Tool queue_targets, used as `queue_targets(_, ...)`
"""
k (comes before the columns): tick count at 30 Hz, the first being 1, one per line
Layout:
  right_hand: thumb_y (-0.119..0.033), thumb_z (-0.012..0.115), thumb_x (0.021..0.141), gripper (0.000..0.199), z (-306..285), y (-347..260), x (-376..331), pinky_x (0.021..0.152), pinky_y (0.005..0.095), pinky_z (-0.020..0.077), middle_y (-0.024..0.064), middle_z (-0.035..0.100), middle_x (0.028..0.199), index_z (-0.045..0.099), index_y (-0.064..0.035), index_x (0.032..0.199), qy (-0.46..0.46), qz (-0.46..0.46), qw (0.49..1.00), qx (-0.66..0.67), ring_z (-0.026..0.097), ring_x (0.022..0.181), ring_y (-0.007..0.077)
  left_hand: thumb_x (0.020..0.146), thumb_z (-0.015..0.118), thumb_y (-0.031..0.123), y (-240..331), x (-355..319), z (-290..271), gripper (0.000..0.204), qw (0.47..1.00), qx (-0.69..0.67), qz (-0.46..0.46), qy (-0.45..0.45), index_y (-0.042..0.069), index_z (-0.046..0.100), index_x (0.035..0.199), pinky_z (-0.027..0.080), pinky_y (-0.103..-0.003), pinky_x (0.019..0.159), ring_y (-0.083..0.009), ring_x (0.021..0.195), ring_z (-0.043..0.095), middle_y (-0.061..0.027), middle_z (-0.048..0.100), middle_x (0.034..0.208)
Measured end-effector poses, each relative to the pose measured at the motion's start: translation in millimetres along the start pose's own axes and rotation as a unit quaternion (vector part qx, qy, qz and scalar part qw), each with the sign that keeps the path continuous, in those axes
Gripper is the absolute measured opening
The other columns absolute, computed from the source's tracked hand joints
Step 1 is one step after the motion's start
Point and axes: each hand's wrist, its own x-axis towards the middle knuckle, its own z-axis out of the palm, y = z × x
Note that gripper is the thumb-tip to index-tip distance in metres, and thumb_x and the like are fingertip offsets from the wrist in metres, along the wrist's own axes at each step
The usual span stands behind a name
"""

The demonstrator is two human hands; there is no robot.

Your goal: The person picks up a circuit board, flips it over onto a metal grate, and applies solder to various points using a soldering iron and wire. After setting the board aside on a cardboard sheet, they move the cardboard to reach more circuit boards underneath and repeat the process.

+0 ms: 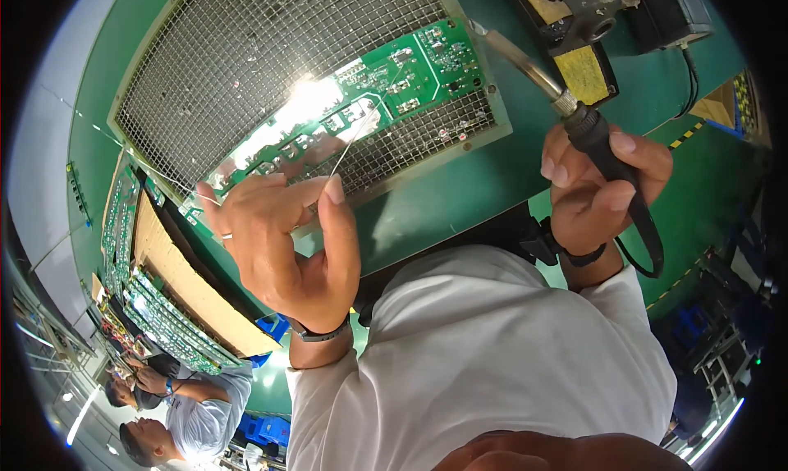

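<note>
A long green circuit board [386, 75] lies slantwise across a framed wire mesh [238, 61], with strong glare on its middle. Over its near edge, my left hand [287, 241] pinches a thin length of solder wire [349, 143] between thumb and forefinger. The wire's far part reaches up over the board; whether its tip touches cannot be made out. My right hand [603, 184] is closed round the black handle of a soldering iron [574, 110]. The iron's metal barrel points up and left, its tip near the board's right end.
At the upper right stand a metal iron holder [595, 16] with a yellow sponge [584, 73] and a dark box [669, 11]. A cardboard box [176, 266] and several circuit boards [176, 319] are at the left. Two people [197, 413] sit at the lower left.
</note>
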Motion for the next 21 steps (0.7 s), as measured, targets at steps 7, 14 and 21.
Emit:
queue_targets(7, -0.034, 0.060, 0.104, 0.043, 3.7, 14.2, -5.8, 0.055, 0.0315, 0.0491, 0.0095, 0.061, 0.075, 0.044, -0.0016, 0.128, -0.043, -0.027, 0.999, 0.002, 0.057, 0.060, 0.0161, 0.079, 0.079, 0.005, -0.9, -0.1, -1.5, 0.013, 1.000, 0.002, 0.015, -0.008, 0.012, 0.071, 0.086, 0.027, -0.055, 0.116, -0.0247, 0.084, 0.065, -0.0005, 0.060, 0.072)
queue_targets(14, -0.044, 0.049, 0.107, 0.046, 9.4, 10.2, -4.3, 0.052, 0.0312, 0.0486, 0.0082, 0.054, 0.067, 0.042, -0.0040, 0.130, -0.063, -0.041, 0.994, -0.085, 0.053, 0.056, 0.0174, 0.080, 0.078, 0.006, -11.3, -2.7, -7.1, 0.012, 1.000, 0.000, -0.002, 0.009, 0.012, 0.070, 0.088, 0.028, -0.056, 0.115, -0.0235, 0.084, 0.065, -0.0002, 0.058, 0.071)
queue_targets(21, -0.043, 0.049, 0.107, 0.045, 9.4, 10.5, -7.1, 0.052, 0.0316, 0.0492, 0.0074, 0.053, 0.065, 0.043, -0.0041, 0.130, -0.054, -0.029, 0.995, -0.082, 0.052, 0.055, 0.0170, 0.081, 0.077, 0.006, -13.7, -6.1, -6.2, 0.011, 1.000, -0.004, -0.008, 0.025, 0.011, 0.069, 0.088, 0.030, -0.057, 0.115, -0.0231, 0.083, 0.065, 0.0003, 0.053, 0.070)
